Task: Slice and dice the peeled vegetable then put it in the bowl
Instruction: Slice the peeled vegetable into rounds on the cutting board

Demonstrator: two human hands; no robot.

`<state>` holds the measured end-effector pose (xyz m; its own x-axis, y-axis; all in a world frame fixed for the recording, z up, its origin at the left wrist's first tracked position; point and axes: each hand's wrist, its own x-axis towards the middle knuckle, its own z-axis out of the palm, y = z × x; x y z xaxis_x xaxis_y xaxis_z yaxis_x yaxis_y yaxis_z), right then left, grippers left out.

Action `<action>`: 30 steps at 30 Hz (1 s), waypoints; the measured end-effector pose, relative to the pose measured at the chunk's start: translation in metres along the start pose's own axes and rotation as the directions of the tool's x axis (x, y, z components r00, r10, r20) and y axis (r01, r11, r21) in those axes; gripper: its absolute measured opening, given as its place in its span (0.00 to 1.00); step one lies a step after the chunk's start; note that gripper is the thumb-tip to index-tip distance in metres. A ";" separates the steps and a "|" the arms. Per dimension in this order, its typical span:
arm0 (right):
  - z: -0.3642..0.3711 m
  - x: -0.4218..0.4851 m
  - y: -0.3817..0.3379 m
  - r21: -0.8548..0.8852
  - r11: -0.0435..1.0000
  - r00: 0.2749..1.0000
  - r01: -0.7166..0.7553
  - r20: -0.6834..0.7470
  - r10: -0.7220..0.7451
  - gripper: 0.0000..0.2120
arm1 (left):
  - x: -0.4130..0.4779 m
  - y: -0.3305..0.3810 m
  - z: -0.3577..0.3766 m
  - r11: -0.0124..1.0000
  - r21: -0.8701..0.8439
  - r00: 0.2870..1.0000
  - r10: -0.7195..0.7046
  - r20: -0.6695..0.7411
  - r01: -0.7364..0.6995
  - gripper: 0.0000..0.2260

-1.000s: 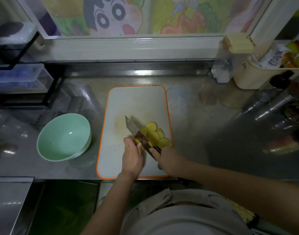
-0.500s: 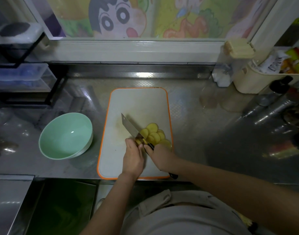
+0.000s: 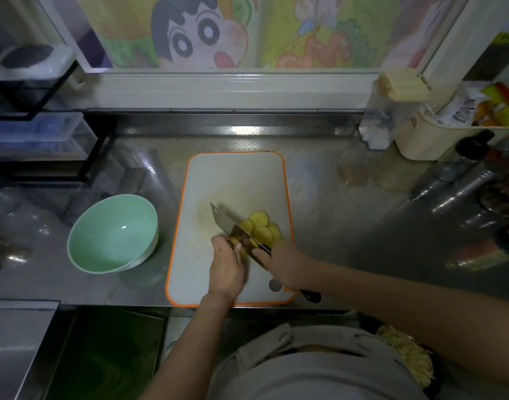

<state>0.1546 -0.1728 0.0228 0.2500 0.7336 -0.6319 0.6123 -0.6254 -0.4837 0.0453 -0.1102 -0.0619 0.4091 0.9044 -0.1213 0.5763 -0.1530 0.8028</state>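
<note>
Item: vegetable [image 3: 235, 241], partly sliced, on cutting board [image 3: 236, 174].
I see my left hand [image 3: 225, 267] curled over its uncut end and my right hand [image 3: 285, 264] wrapped round the knife [image 3: 225, 222]. Slices [image 3: 260, 223] lie fanned beyond the blade, bowl [image 3: 111, 235] to the left.

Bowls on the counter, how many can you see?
1. The mint-green bowl sits on the steel counter, left of the orange-rimmed cutting board. The dim clutter at far right could hide more.

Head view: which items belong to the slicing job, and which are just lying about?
Job: knife in right hand; vegetable gripped by left hand; cut slices; cutting board; green bowl.
Lying about: cream basket; lidded clear container; black rack; dark-capped bottle.
</note>
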 end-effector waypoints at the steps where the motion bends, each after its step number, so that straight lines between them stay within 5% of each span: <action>1: 0.001 0.004 0.008 0.032 0.999 0.999 0.012 -0.031 -0.011 0.17 | 0.000 0.001 0.000 1.000 0.004 1.000 0.001 -0.001 -0.001 0.05; 12: 0.016 0.003 0.016 0.087 0.995 0.998 0.054 -0.045 -0.050 0.28 | 0.001 -0.004 0.007 0.997 0.054 0.994 0.057 -0.089 -0.052 0.05; 30: 0.049 0.038 0.015 0.077 0.994 0.981 0.073 -0.187 -0.057 0.20 | -0.007 -0.009 0.008 0.994 0.026 0.986 0.104 -0.128 -0.102 0.06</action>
<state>0.1363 -0.1673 -0.0378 0.3503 0.8049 -0.4790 0.5694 -0.5890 -0.5734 0.0425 -0.1185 -0.0731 0.3734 0.9268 0.0388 0.5495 -0.2547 0.7958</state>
